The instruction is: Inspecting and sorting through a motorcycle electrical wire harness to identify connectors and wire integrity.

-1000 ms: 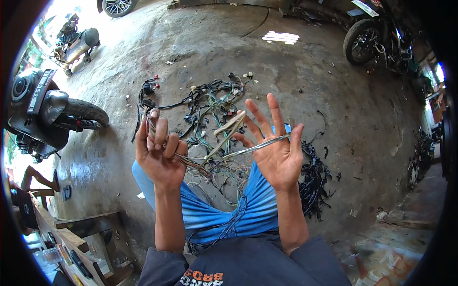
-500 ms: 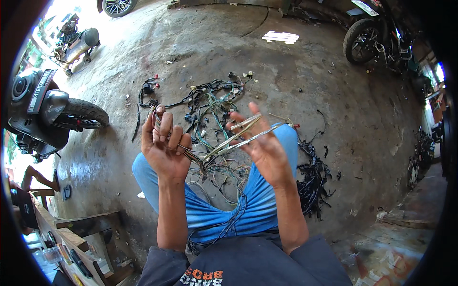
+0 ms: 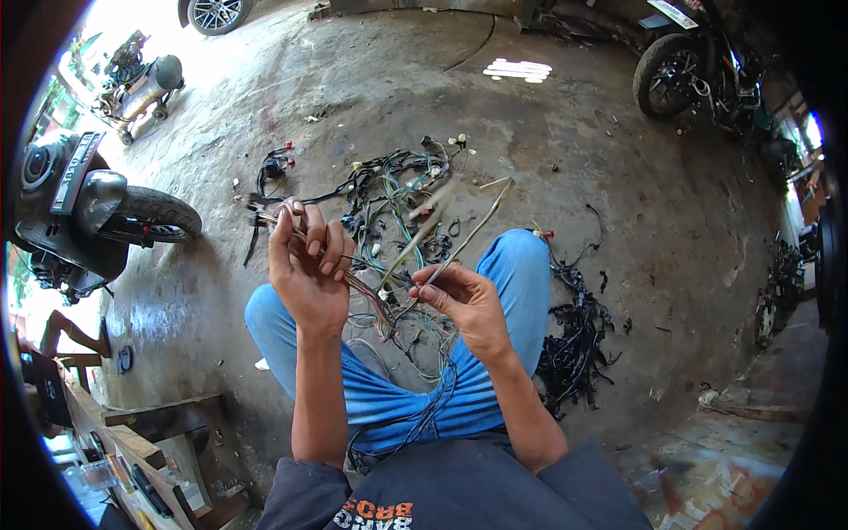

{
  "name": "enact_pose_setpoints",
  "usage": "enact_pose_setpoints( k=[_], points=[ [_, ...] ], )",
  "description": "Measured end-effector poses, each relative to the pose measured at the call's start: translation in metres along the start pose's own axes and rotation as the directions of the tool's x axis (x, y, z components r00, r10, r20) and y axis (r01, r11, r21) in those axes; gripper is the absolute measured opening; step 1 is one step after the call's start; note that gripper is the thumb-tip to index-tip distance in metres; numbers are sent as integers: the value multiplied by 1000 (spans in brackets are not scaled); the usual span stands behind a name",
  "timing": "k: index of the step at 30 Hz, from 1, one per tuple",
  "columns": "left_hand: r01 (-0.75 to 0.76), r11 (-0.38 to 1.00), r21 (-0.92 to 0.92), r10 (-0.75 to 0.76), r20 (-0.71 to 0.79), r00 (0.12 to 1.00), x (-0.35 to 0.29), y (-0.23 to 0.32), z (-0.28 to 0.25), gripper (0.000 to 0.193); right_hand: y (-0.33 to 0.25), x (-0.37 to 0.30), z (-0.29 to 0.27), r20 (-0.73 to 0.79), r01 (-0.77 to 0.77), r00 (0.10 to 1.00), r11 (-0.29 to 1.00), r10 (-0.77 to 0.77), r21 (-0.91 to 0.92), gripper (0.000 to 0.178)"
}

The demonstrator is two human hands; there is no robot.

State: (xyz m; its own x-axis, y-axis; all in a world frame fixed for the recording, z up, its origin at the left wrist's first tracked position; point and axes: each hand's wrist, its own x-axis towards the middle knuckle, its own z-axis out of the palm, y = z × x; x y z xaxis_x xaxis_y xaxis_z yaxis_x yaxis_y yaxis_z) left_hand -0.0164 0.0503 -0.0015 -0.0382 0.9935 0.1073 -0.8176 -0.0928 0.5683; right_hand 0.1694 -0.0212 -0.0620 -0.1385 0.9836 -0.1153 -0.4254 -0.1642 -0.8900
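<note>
A bundle of thin wires (image 3: 364,290) runs through the curled fingers of my left hand (image 3: 309,265), and its loose ends stick out past the fingertips. My right hand (image 3: 468,305) pinches a pale wire (image 3: 477,223) between thumb and fingers; its bent end points up and away from me. Another light wire beside it is smeared by motion. Both hands are above my lap, between my knees. Beyond them on the floor lies a tangled wiring harness (image 3: 389,172) with black, green and white strands and connectors. More wires trail across my jeans.
Black tape scraps (image 3: 574,344) are heaped right of my right knee. A scooter (image 3: 97,203) stands at the left, an air compressor (image 3: 146,84) behind it. A motorcycle (image 3: 698,75) is at the far right. A wooden bench (image 3: 141,442) holds small tools at the lower left.
My right hand has come down and nearer, going from spread fingers among the wires to a pinch on one. My left hand keeps its hold on the bundle, whose ends have shifted left.
</note>
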Motion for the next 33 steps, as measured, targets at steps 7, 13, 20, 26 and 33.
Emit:
enact_pose_setpoints(
  k=[7, 13, 20, 26, 33],
  points=[
    [-16, 981, 192, 26, -48, 999, 2, -2, -5, 23, 4, -6, -5, -48, 75, 996, 993, -71, 87, 17],
    [-16, 986, 166, 17, -5, 1000, 4, -1, -11, 23, 2, -12, -6, -37, 33, 999, 995, -30, 91, 22],
    [-9, 994, 110, 12, -29, 999, 9, 0, -19, 22, -3, -17, -5, 0, 20, 1000, 997, -20, 78, 28],
    [-13, 998, 60, 16, -54, 998, 9, 1, -13, 20, -7, -21, -4, 15, 17, 1000, 993, -19, 121, 29],
    [0, 998, 62, 4, -58, 998, 6, 1, -12, 20, -7, -23, -4, 19, 16, 1000, 991, -19, 132, 30]
  ],
)
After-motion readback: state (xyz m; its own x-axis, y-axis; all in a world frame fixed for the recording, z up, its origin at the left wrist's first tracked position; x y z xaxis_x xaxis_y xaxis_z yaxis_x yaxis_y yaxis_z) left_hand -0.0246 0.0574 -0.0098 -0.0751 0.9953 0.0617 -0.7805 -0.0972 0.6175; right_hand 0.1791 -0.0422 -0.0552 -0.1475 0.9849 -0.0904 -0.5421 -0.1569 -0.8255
